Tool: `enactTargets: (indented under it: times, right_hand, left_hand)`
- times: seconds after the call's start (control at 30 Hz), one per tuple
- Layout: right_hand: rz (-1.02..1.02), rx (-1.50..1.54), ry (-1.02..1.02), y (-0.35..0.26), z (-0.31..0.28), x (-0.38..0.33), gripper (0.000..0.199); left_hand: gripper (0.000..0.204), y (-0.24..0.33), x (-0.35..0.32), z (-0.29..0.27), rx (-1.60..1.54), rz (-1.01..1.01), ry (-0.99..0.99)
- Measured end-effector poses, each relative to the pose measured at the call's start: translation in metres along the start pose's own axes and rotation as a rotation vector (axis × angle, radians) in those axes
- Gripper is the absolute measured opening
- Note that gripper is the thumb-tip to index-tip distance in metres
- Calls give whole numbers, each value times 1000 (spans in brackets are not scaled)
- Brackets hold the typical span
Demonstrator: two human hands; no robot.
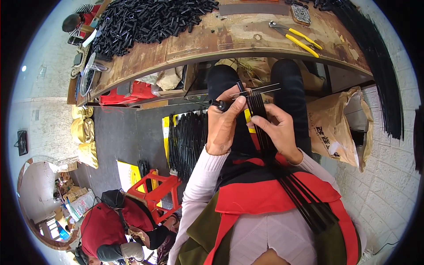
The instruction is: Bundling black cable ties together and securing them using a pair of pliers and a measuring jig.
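Note:
Above my lap, my right hand [278, 132] grips a bundle of long, thin black rods [258, 112]. The rods run down across my red and black apron and fan out at their lower ends. Beside their upper ends, my left hand [223, 123] is closed round a black tubular piece [217, 104], whose round end sticks out on the left. Another dark stick-like end [240, 85] rises by the fingers of that hand. Thin metal wires [267, 88] lie crosswise at the top of the bundle; how they are held is hidden.
A wooden workbench [238, 42] bears a heap of short black tubes [150, 26], yellow-handled pliers [298, 39] and a tray of small metal parts [300, 15]. More black rods [187, 137] lie left of my legs. A red stool [161, 192] and another person [110, 225] are at lower left.

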State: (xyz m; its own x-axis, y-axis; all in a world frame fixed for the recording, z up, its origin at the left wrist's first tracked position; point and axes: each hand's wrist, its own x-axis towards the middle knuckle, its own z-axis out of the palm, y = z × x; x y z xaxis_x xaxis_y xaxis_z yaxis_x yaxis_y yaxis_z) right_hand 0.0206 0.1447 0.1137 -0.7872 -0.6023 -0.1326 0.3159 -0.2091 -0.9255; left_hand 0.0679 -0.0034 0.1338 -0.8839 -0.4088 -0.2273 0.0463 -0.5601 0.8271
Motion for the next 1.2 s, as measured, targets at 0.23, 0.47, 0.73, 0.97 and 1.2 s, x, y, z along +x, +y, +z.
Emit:
enactTargets:
  times: [0.23, 0.47, 0.73, 0.97, 1.2]
  right_hand:
    - [45, 36, -2, -8, 1, 4, 18]
    - [60, 35, -12, -7, 0, 4, 21]
    - [0, 23, -19, -7, -1, 3, 21]
    - [110, 117, -143, -9, -9, 10, 21]
    - [107, 98, -143, -8, -7, 10, 23]
  left_hand:
    - [40, 0, 1, 4, 23, 24, -37]
    - [40, -3, -1, 5, -22, 18, -26]
    - [37, 0, -2, 4, 56, 22, -34]
    - [35, 6, -1, -1, 12, -73, -94]
    - [39, -7, 5, -20, -65, -205, -125]
